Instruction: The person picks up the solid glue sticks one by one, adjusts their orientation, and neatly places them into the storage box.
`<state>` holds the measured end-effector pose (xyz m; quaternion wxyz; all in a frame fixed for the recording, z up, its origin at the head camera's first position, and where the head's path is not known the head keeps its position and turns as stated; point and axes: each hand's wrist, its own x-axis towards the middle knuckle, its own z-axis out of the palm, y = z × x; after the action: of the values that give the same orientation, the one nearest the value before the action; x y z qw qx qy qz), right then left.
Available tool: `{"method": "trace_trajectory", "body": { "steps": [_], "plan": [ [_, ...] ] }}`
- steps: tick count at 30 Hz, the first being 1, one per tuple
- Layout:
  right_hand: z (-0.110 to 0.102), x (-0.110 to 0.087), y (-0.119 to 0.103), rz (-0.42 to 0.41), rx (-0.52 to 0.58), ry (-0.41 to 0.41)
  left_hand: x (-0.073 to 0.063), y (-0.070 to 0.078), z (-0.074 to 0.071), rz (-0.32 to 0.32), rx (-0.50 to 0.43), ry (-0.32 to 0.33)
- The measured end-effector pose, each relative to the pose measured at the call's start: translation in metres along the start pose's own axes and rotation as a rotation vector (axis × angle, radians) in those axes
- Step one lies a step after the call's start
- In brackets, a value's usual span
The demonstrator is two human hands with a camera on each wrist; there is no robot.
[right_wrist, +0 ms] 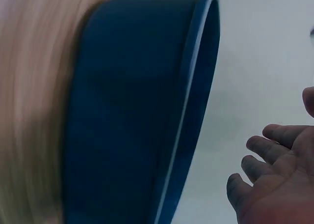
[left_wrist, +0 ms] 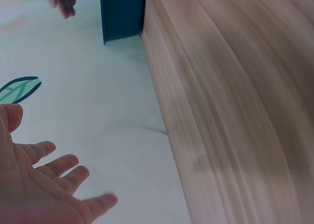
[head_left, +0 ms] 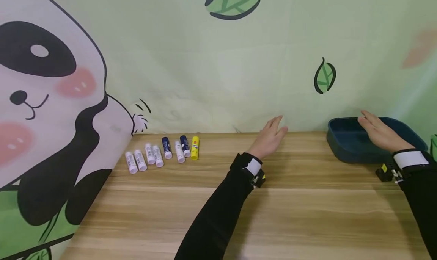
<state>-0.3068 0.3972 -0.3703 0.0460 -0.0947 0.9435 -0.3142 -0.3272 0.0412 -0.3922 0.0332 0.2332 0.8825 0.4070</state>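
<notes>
My left hand (head_left: 268, 138) is held over the back middle of the table, fingers extended and nothing in its grasp; its spread fingers (left_wrist: 68, 172) show in the left wrist view. My right hand (head_left: 380, 133) is above the dark blue basin (head_left: 358, 154), also holding nothing, with its fingers (right_wrist: 262, 150) loosely extended beyond the rim in the right wrist view. A row of glue sticks stretches along the back left of the table: several white ones (head_left: 150, 154), two with dark blue labels (head_left: 166, 147) and a yellow one (head_left: 195, 148) at the right end.
The wooden table (head_left: 273, 222) meets a light green backdrop (head_left: 239, 82) printed with leaves and a large panda (head_left: 44, 82) on the left. Something green (head_left: 433, 146) shows at the right edge, beside the basin. Both wrists wear straps with small cameras.
</notes>
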Motion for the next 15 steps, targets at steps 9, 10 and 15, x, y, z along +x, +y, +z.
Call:
{"method": "trace_trajectory", "body": {
  "steps": [9, 10, 15],
  "plan": [
    [-0.007, 0.042, 0.161, 0.055, -0.023, 0.212, 0.013, 0.015, 0.018, -0.004, -0.155, -0.042],
    [-0.008, 0.047, 0.182, 0.041, -0.035, 0.236, 0.014, 0.017, 0.020, -0.003, -0.161, -0.040],
    [-0.014, 0.042, 0.230, 0.068, -0.026, 0.274, 0.014, 0.029, 0.027, -0.021, -0.237, -0.031]
  ]
}}
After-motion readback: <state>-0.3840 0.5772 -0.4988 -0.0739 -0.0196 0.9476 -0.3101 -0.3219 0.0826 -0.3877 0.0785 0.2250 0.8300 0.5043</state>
